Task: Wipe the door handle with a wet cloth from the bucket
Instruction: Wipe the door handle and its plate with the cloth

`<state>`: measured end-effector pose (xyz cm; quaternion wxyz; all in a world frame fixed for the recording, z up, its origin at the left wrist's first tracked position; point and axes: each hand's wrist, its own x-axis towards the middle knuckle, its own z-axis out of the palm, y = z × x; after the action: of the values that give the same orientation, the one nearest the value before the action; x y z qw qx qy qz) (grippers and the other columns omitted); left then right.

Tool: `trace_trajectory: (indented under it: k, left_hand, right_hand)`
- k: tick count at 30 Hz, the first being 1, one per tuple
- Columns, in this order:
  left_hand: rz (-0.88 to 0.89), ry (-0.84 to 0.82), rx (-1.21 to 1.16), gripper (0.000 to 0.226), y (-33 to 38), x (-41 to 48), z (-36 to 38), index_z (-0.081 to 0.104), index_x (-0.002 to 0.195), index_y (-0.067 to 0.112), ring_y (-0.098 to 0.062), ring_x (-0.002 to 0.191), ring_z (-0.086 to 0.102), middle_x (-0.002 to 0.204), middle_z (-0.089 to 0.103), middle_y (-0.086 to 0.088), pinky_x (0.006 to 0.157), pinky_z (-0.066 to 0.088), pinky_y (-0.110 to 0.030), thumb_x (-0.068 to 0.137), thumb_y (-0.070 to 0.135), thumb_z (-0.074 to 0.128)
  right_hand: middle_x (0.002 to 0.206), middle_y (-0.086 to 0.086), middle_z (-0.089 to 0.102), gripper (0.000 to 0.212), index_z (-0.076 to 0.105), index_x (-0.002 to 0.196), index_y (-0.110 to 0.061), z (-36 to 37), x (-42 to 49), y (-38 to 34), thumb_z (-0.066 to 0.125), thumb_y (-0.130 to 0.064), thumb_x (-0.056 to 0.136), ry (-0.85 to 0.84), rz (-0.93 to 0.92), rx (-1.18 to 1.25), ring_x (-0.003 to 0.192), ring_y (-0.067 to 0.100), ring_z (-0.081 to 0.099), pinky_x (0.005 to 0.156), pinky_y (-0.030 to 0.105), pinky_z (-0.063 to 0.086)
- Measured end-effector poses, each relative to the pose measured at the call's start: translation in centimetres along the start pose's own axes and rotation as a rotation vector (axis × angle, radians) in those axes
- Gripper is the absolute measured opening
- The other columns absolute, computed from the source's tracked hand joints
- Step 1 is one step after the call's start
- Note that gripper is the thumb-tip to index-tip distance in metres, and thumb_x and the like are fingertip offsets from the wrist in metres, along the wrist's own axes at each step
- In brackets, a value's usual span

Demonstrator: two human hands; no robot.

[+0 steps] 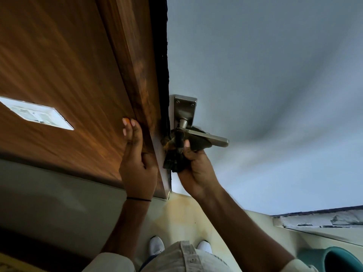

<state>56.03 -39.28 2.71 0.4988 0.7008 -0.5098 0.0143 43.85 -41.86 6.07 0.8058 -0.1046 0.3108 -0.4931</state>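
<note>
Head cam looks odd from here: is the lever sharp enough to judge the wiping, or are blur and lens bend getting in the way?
Head view: the brushed-metal lever door handle is fairly sharp. The dark bunched cloth in the right hand is shadowy, detail lost. The wood-grain panel by the left hand smears with blur. Wide-angle bend curves the pale door. No glare.

Two hands: left hand (137, 161), right hand (198, 169); one door handle (204, 137); one cloth (176, 152); one bucket (337, 260); two shoes (156, 245).
</note>
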Motion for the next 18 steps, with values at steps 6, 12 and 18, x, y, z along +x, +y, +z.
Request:
trace_trajectory:
  k: [6, 12, 18]
  left_hand:
    - [0.047, 0.003, -0.059, 0.071, -0.6, 0.1, -0.3, 0.040, 0.145, -0.002, -0.028, 0.146, 0.033, 0.156, 0.033, -0.017, 0.111, 0.041, -0.048, 0.078, -0.024, 0.044]
    - [0.084, -0.026, -0.074, 0.070, -1.5, 0.1, -0.5, 0.039, 0.146, 0.001, -0.027, 0.145, 0.037, 0.156, 0.034, -0.012, 0.097, 0.051, -0.052, 0.080, -0.023, 0.043]
    - [0.071, -0.068, -0.046, 0.069, -1.3, 0.2, -1.2, 0.036, 0.150, 0.009, -0.025, 0.145, 0.036, 0.160, 0.025, -0.001, 0.092, 0.054, -0.050, 0.084, -0.011, 0.038]
  right_hand:
    - [0.126, 0.017, 0.067, 0.047, 0.051, 0.139, -0.004, -0.2, -0.4, 0.2, 0.054, -0.008, 0.092, 0.014, 0.107, 0.026, 0.100, 0.027, 0.070, 0.080, 0.038, 0.061]
    - [0.119, 0.014, 0.068, 0.060, 0.049, 0.143, -0.004, 0.2, 0.0, -0.4, 0.058, -0.011, 0.085, 0.044, 0.086, -0.051, 0.095, 0.024, 0.072, 0.085, 0.035, 0.060]
    - [0.147, 0.024, 0.050, 0.066, 0.043, 0.147, -0.004, -1.7, -2.4, -0.3, 0.066, -0.015, 0.086, -0.005, 0.082, -0.125, 0.127, 0.034, 0.055, 0.100, 0.040, 0.050]
